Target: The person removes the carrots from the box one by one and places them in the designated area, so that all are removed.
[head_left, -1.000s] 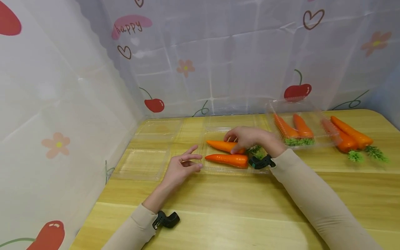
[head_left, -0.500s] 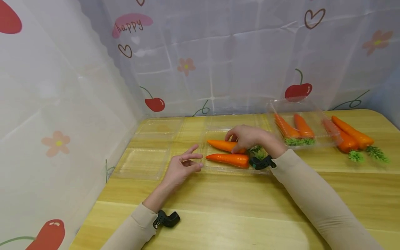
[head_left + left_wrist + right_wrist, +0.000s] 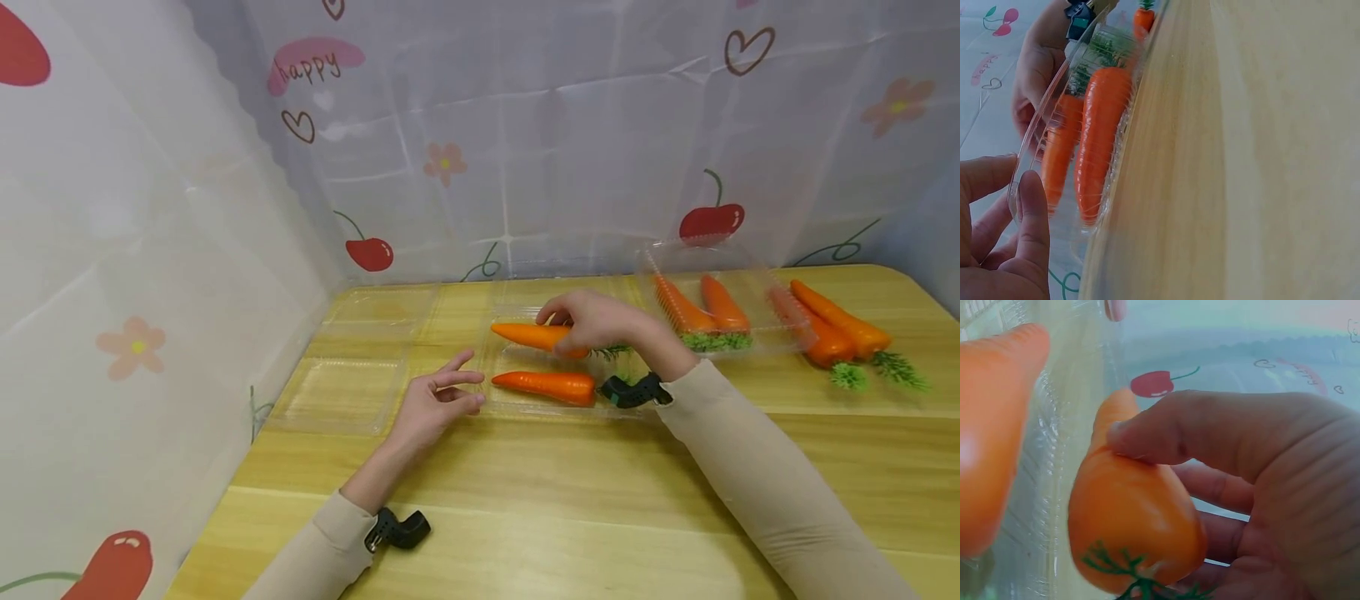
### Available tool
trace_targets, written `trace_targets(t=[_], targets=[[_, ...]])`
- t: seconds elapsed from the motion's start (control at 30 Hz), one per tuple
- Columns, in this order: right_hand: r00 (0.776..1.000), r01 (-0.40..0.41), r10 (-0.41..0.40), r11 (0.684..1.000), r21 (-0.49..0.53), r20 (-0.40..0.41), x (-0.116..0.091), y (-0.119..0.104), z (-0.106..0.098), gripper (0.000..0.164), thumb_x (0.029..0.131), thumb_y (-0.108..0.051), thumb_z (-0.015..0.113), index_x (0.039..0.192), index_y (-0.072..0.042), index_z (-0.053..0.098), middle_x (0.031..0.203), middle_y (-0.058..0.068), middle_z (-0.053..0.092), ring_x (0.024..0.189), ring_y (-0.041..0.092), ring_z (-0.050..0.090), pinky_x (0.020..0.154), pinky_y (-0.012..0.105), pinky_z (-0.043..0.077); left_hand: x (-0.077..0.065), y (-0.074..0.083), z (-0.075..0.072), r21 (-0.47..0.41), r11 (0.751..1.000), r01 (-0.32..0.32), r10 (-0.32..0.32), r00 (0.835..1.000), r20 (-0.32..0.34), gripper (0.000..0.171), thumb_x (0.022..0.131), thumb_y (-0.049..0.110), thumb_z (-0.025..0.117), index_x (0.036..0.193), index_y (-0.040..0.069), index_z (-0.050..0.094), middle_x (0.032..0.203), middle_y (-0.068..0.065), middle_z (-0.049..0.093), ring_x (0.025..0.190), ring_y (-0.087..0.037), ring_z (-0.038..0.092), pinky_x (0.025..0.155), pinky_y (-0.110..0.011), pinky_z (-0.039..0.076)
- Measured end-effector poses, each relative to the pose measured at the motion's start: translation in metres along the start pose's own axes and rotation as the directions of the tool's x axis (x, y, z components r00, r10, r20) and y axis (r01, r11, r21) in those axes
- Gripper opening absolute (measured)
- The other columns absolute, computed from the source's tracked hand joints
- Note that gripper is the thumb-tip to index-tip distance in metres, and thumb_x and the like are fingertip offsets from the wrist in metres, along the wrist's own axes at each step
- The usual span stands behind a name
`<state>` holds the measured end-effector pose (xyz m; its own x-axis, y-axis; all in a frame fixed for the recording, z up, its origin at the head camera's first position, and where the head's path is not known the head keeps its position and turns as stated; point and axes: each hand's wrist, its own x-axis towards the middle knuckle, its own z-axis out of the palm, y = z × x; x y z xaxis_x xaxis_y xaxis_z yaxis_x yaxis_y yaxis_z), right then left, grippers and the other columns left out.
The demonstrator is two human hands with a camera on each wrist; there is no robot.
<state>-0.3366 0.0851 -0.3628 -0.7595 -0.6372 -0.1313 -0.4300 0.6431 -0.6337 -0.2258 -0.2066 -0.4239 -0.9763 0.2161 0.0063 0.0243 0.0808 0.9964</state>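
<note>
My right hand (image 3: 596, 321) grips an orange carrot (image 3: 525, 335) by its thick end, thumb on one side and fingers on the other. In the right wrist view the held carrot (image 3: 1132, 512) shows its green top towards the camera. A second carrot (image 3: 547, 385) lies in the clear plastic container (image 3: 517, 410), in front of the held one. At the container's left side, my left hand (image 3: 435, 404) pinches the rim between thumb and fingers. The left wrist view shows that thumb (image 3: 1032, 212) against the clear rim (image 3: 1041, 115).
An open clear container (image 3: 337, 396) stands to the left. At the back right, a tilted clear container (image 3: 765, 287) holds two carrots (image 3: 726, 304). More carrots (image 3: 843, 317) lie on the wooden table (image 3: 525, 517) at its right. A printed curtain (image 3: 562, 150) hangs behind.
My right hand has raised the carrot slightly and away from the other one, widening the gap between them. The left hand has stayed at the container's rim.
</note>
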Motion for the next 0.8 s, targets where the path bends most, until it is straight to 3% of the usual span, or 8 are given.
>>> trace_targets(t=[0.27,0.6,0.8], targets=[[0.993,0.041,-0.034,0.997,0.063,-0.111,-0.013,-0.004,-0.006,0.045,0.090,-0.013,0.073,0.134,-0.007,0.065,0.131,0.019,0.069,0.119,0.032,0.066,0.093,0.044,0.058,-0.001,0.000,0.001,0.004,1.000,-0.003,0.003,1.000,-0.004,0.038,0.088,0.001,0.079,0.123,-0.011,0.069,0.162,-0.010,0.044,0.082,-0.016,0.074,0.077,-0.029,0.064],[0.973,-0.039,0.065,0.992,0.121,-0.221,-0.042,-0.002,-0.017,0.046,0.096,-0.021,0.073,0.140,-0.011,0.063,0.137,0.019,0.066,0.118,0.031,0.065,0.089,0.042,0.059,-0.001,0.001,0.001,0.020,1.000,0.000,0.000,1.000,-0.008,0.038,0.088,0.002,0.079,0.123,-0.011,0.069,0.162,-0.010,0.045,0.081,-0.014,0.074,0.077,-0.029,0.063],[0.956,-0.070,0.095,0.993,0.096,-0.277,-0.056,0.002,-0.017,0.046,0.094,-0.025,0.074,0.137,-0.012,0.064,0.132,0.018,0.068,0.104,0.028,0.066,0.073,0.033,0.055,-0.001,0.000,0.002,0.024,1.000,0.009,-0.008,1.000,-0.016,0.038,0.088,0.001,0.079,0.122,-0.010,0.070,0.162,-0.009,0.045,0.080,-0.014,0.073,0.077,-0.028,0.063]])
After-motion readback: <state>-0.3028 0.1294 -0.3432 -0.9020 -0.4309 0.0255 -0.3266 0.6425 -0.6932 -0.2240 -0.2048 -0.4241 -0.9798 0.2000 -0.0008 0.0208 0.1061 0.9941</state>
